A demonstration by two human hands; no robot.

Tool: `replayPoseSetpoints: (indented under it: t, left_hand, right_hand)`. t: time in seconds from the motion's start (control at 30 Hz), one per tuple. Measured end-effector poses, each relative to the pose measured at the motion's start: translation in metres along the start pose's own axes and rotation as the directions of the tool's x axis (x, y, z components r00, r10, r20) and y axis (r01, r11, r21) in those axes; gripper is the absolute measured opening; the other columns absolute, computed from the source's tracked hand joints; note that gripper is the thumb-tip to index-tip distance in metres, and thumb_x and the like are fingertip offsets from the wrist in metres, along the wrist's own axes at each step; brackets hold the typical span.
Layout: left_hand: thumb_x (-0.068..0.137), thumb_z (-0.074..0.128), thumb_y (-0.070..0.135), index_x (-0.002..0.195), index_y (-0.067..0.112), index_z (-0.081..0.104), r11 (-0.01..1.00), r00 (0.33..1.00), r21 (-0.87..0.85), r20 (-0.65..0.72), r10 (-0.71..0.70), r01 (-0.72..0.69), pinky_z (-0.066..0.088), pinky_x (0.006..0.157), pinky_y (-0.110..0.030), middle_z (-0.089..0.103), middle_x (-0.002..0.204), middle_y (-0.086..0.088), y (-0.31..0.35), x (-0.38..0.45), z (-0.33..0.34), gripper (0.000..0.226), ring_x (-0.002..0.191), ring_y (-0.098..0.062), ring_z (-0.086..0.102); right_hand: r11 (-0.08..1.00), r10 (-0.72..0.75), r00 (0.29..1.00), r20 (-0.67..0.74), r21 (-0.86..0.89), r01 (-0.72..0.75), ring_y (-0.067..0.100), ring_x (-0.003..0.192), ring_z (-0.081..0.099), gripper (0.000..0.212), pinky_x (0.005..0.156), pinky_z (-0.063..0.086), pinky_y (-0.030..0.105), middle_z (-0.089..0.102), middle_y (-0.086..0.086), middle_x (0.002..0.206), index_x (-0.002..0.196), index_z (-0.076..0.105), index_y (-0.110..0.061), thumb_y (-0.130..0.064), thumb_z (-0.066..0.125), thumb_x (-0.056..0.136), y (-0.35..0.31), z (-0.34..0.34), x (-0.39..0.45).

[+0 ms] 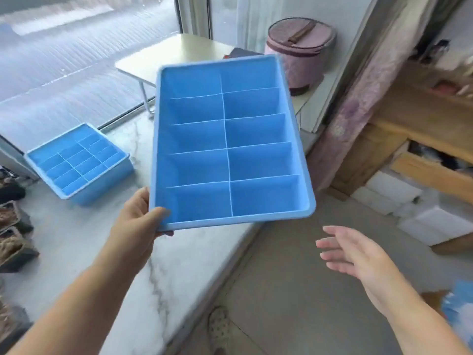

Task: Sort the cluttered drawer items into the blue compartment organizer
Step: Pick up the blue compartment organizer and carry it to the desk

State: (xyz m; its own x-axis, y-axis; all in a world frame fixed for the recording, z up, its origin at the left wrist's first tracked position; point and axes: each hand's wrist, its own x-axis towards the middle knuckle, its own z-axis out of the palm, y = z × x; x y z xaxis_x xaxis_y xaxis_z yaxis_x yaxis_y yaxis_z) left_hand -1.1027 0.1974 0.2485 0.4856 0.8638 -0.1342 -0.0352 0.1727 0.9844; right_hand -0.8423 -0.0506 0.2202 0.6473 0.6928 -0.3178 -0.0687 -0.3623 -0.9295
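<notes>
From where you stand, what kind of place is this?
Probably a bedroom at home, beside a window: a marble-patterned window ledge, a patterned pink curtain, and a wooden cabinet with an open drawer. The left hand holds an empty blue compartment organizer.

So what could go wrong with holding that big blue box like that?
1. Only the left hand pinches one corner of the big blue box, and it hangs in the air, tilted. It might slip or twist and drop onto the marble ledge.
2. The right hand is open and not touching it, so nothing steadies the other side.
</notes>
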Motion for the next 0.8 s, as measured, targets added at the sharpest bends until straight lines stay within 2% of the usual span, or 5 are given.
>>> replayPoseSetpoints:
  t: [0.37,0.47,0.57,0.7,0.8]
  left_hand:
    - [0.062,0.051,0.011,0.095,0.016,0.064,0.968,0.87,0.207,0.439,-0.223,0.143,0.049,0.051,-0.026,0.071,0.094,-0.007,-0.046,-0.105,0.23,0.036,0.073,-0.016,0.065]
    - [0.062,0.05,0.01,0.094,0.005,0.057,0.964,0.838,0.256,0.507,-0.201,0.077,0.047,0.049,-0.025,0.065,0.084,-0.008,-0.049,-0.104,0.275,0.033,0.066,-0.016,0.06]
    - [0.064,0.048,0.01,0.086,0.008,0.055,0.942,0.793,0.326,0.593,-0.138,-0.08,0.046,0.048,-0.024,0.059,0.073,-0.001,-0.047,-0.087,0.318,0.024,0.061,-0.014,0.055]
    - [0.07,0.054,0.017,0.073,0.025,0.053,0.918,0.791,0.337,0.61,-0.044,-0.209,0.046,0.047,-0.016,0.056,0.062,0.011,-0.051,-0.044,0.386,0.008,0.055,-0.006,0.054]
    - [0.071,0.067,0.037,0.094,0.026,0.053,0.958,0.862,0.278,0.499,-0.088,-0.063,0.058,0.072,-0.038,0.063,0.089,0.002,-0.065,-0.003,0.438,0.029,0.08,-0.018,0.066]
  right_hand:
    - [0.894,0.188,0.904,-0.383,0.449,0.004,0.015,0.083,0.067,0.029,0.066,0.051,0.029,0.072,0.004,0.09,0.104,0.064,-0.01,-0.031,0.044,0.099,0.039,-0.187,-0.112]
    - [0.873,0.25,0.885,-0.392,0.486,-0.031,0.017,0.093,0.067,0.033,0.081,0.049,0.037,0.074,-0.002,0.096,0.104,0.067,-0.019,-0.045,0.051,0.092,0.053,-0.225,-0.119]
    - [0.918,0.25,0.878,-0.408,0.389,-0.08,0.019,0.094,0.066,0.028,0.079,0.047,0.035,0.071,0.008,0.104,0.107,0.062,-0.01,-0.031,0.06,0.089,0.062,-0.248,-0.113]
    - [0.902,0.305,0.731,-0.61,0.431,-0.017,0.027,0.087,0.065,0.011,0.075,0.046,0.036,0.07,0.015,0.101,0.098,0.063,-0.005,-0.012,0.056,0.092,0.071,-0.275,-0.082]
    - [0.867,0.349,0.664,-0.661,0.498,0.039,0.022,0.082,0.063,0.011,0.068,0.044,0.032,0.07,0.01,0.098,0.097,0.065,-0.011,-0.01,0.056,0.092,0.064,-0.293,-0.045]
